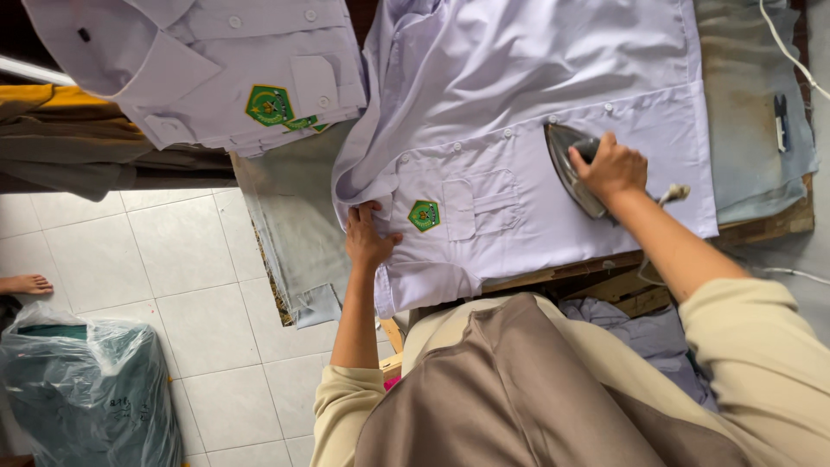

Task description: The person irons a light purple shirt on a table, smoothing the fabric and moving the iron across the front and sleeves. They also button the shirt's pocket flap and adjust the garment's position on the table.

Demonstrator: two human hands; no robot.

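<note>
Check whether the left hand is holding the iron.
No: the left hand presses flat on the pale shirt beside its green badge, while the right hand grips the iron.

Head camera looks steeply down, close over ironing table (761, 227).

Green hexagonal embroidered badge with yellow edge (424, 216) on chest of pale lilac shirt spread flat, beside pocket. Matching green hexagonal badges (269, 105) on folded lilac shirts, upper left. Translucent grey-green plastic bag, stuffed full (86, 393), on white tiled floor, lower left.
</note>
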